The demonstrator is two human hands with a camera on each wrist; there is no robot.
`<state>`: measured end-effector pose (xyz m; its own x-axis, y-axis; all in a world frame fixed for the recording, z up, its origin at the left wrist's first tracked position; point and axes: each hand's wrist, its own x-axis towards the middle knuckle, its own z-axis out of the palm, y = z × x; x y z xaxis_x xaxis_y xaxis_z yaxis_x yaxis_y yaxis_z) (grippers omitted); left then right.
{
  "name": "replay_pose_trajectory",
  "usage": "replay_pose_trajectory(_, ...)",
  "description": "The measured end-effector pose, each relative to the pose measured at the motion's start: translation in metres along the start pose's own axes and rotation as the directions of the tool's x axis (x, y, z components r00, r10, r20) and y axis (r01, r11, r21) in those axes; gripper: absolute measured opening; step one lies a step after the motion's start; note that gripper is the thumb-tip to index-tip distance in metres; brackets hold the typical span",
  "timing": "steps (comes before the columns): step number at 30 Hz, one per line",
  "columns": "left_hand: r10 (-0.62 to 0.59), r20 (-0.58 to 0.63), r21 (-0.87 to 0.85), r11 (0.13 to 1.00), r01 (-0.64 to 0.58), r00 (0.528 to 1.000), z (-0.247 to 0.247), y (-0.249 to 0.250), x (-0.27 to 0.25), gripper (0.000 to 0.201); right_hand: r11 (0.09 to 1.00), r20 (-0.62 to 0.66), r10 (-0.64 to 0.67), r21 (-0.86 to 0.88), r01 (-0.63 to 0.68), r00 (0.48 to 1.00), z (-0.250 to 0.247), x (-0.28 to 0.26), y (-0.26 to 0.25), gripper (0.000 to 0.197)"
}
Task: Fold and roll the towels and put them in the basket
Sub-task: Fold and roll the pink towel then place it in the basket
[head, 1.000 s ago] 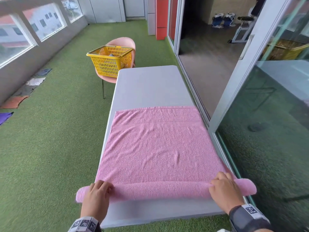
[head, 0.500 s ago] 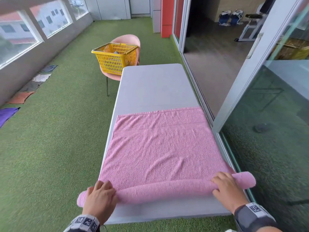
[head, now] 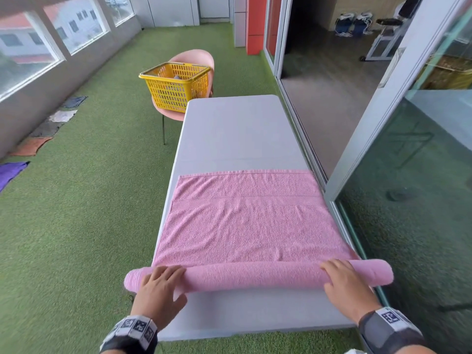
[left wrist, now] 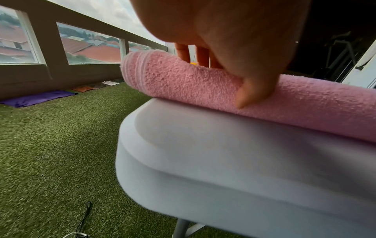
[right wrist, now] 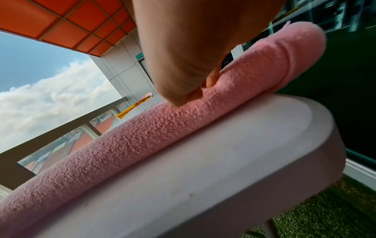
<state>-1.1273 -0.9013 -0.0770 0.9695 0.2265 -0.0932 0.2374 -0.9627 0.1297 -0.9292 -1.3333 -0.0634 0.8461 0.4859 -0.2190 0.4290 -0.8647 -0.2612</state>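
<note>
A pink towel (head: pixel 250 221) lies flat across the near half of the grey table (head: pixel 237 129), and its near end is rolled into a long tube (head: pixel 255 275). My left hand (head: pixel 159 287) grips the tube's left end, fingers over the top. In the left wrist view the thumb (left wrist: pixel 254 93) presses the tube's near side (left wrist: pixel 183 80). My right hand (head: pixel 344 282) holds the right end the same way, and the right wrist view shows it on top of the tube (right wrist: pixel 142 138). Both tube ends overhang the table's sides. The yellow basket (head: pixel 176 88) sits far off on a pink chair (head: pixel 196 57).
Several other towels, among them a purple one (head: pixel 10 172) and an orange one (head: pixel 30 146), lie on the green turf along the left wall. A glass sliding door (head: pixel 408 175) runs close along the table's right side.
The rolled tube has moved a little further away from me along the table and grown thicker. Both hands have travelled with it.
</note>
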Motion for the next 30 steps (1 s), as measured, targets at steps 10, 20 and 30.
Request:
replay_pose_trajectory(10, -0.077, 0.051, 0.048, 0.996, 0.075, 0.996, -0.005, 0.008, -0.001, 0.036, 0.991, 0.033, -0.016, -0.129, 0.020, 0.999, -0.005, 0.006, -0.003, 0.030)
replay_pose_trajectory(20, -0.086, -0.053, -0.111, 0.991, 0.079, 0.995, -0.006, 0.005, 0.011, 0.027, 0.994, 0.061, 0.096, -0.064, -0.092, 0.993, -0.015, 0.007, -0.013, 0.014)
replay_pose_trajectory(30, -0.085, -0.139, -0.135, 0.989, 0.066, 0.987, 0.003, 0.011, 0.004, 0.030, 0.997, -0.110, 0.070, 0.024, -0.068, 0.991, -0.006, 0.008, -0.013, 0.023)
